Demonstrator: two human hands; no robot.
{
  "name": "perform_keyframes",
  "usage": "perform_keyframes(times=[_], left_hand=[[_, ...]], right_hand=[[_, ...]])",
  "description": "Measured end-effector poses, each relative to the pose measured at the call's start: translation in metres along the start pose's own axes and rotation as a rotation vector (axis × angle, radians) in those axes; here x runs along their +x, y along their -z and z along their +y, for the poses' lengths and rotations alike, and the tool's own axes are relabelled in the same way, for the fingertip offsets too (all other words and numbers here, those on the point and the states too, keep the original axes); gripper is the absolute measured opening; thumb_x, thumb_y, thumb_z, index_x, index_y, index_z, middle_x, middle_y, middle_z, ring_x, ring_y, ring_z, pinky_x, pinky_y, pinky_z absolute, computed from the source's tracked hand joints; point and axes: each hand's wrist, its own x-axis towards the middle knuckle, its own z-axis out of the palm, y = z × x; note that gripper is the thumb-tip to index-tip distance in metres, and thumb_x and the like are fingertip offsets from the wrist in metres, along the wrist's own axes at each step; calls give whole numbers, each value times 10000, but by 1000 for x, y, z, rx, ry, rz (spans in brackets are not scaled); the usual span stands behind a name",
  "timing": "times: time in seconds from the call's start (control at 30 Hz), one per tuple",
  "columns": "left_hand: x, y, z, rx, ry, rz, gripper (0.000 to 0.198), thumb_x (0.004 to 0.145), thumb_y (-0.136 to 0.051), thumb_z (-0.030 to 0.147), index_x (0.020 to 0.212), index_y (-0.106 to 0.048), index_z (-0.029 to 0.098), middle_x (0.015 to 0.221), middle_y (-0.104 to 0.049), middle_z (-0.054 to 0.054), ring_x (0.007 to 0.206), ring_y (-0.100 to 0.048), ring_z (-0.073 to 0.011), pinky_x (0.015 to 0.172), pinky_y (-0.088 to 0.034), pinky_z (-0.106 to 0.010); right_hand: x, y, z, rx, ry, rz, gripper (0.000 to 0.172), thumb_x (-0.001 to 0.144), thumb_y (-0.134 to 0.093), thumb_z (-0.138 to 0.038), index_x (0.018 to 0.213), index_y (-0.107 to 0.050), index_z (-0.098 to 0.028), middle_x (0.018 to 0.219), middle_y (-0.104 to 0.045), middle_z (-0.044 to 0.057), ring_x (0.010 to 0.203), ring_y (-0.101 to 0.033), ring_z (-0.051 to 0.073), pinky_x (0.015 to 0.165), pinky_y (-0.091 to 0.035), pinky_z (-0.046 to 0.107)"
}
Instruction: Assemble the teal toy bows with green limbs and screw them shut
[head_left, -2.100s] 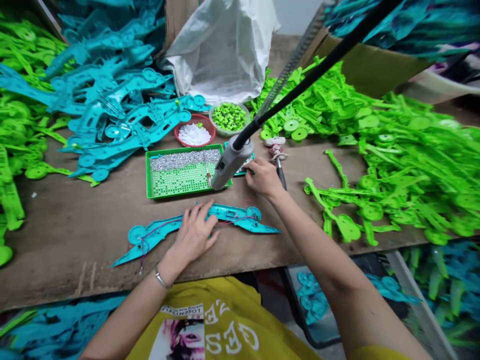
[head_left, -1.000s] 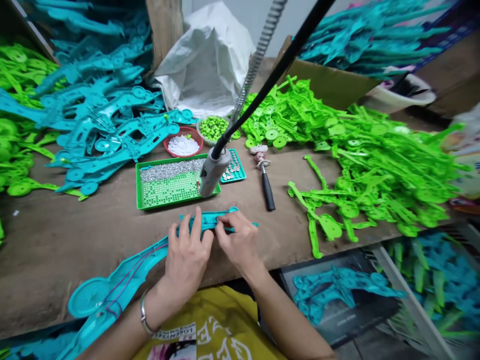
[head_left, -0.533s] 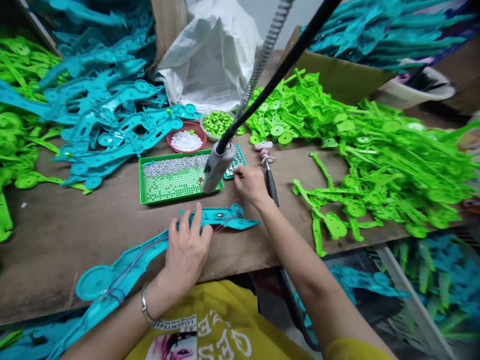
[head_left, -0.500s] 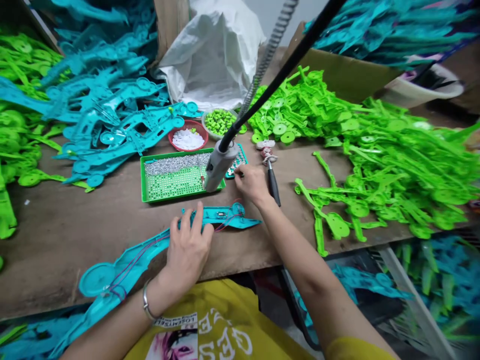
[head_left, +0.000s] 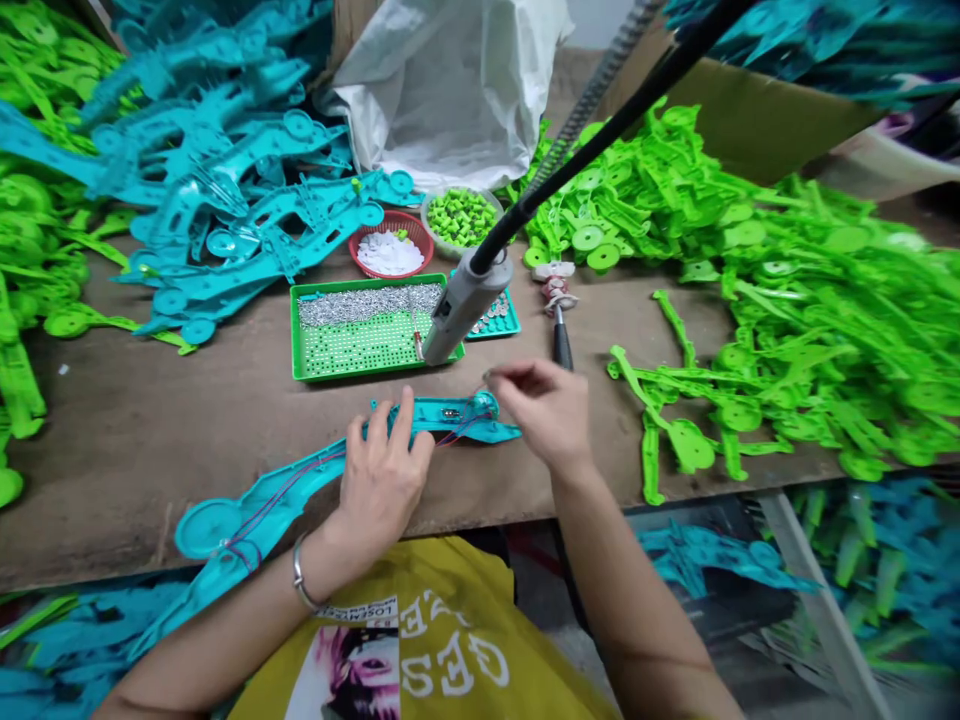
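Two hands at a long teal plastic part (head_left: 289,490), lower centre of the frame.
The left hand (head_left: 382,480) lies flat on it with fingers spread, pinning it to the wooden table (head_left: 150,430). The right hand (head_left: 551,410) hovers at the part's right tip with fingertips pinched; blur hides whether they hold anything. Just above, a hanging screwdriver (head_left: 459,310) overlaps a green tray (head_left: 295,335).

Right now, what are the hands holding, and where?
The left hand pins the teal part flat near its wired end. The right hand pinches its fingers, contents too blurred.
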Motion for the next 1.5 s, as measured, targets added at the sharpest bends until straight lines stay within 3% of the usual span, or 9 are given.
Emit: perform_keyframes(times=[0.13, 0.3, 0.6, 0.8, 0.93, 1.03, 1.13, 1.27, 1.5], left_hand=[[0, 1, 1, -9, 0, 6, 123, 875, -562, 133, 845, -678, 164, 1397, -571, -177, 1097, -623, -372, 810, -502, -526], [-3, -1, 2, -35, 0, -20, 154, 897, -534, 135, 870, -682, 171, 1418, -551, -179, 1129, -599, -375, 817, -482, -539], [-7, -10, -4, -69, -23, -18, 126, 887, -557, 145, 894, -679, 180, 1411, -560, -171, 1122, -595, -386, 826, -467, -528], [-9, -26, -21, -126, -33, -53, 107, 875, -567, 165, 899, -670, 177, 1458, -517, -151, 1167, -570, -388, 843, -468, -525], [-9, -32, -43, -195, -60, -105, 110, 836, -583, 134, 903, -658, 179, 1477, -501, -127, 1210, -546, -369, 875, -471, -513], [-12, -36, -58, -265, -85, -136, 191, 826, -590, 141, 1008, -644, 166, 1459, -520, -142, 1240, -532, -356, 929, -462, -509], [-17, -39, -64, -304, -82, -134, 359, 853, -611, 193, 1206, -575, 141, 1451, -522, -165, 1277, -512, -345, 989, -441, -502], [-18, -41, -65, -311, -121, -131, 583, 885, -651, 352, 1380, -448, 120, 1457, -505, -196, 1316, -484, -345, 1031, -417, -504], [-20, -45, -58, -281, -111, -129, 723, 830, -658, 560, 1381, -475, 129, 1446, -507, -214, 1344, -459, -342, 1076, -377, -513]], right_hand=[[-49, -17, -7, 184, -129, -87, 98, 691, -696, -278, 705, -721, -184, 660, -732, 28, 551, -654, 140, 570, -566, 266], [-53, -34, 2, 101, -149, -42, 117, 693, -656, -272, 710, -725, -179, 651, -731, 32, 531, -653, 140, 549, -564, 256], [-61, -44, 3, -361, 213, -16, 146, 790, -563, -149, 733, -694, -177, 696, -674, 55, 665, -632, 172, 682, -552, 313], [-86, -48, 3, -345, 343, -61, 279, 899, -534, -192, 1120, -693, -133, 994, -651, 150, 935, -628, 238, 836, -563, 414], [-86, -24, 17, -219, 334, -67, 315, 903, -502, -142, 1169, -659, -204, 1119, -686, 115, 1034, -658, 217, 910, -555, 406], [-75, -1, 32, -278, 238, 41, 253, 875, -519, -138, 1097, -627, -193, 1003, -728, 85, 893, -699, 196, 843, -565, 367], [-66, 10, 38, -390, 219, -53, 150, 842, -552, -160, 984, -599, -177, 870, -715, 63, 741, -682, 174, 726, -551, 308], [-61, 3, 37, -576, 286, -146, 46, 841, -562, -214, 827, -598, -189, 768, -681, 59, 704, -639, 191, 675, -498, 305], [-65, -10, 28, -867, 434, -44, 110, 817, -565, -224, 742, -642, -198, 660, -665, 60, 615, -583, 203, 567, -370, 302]])
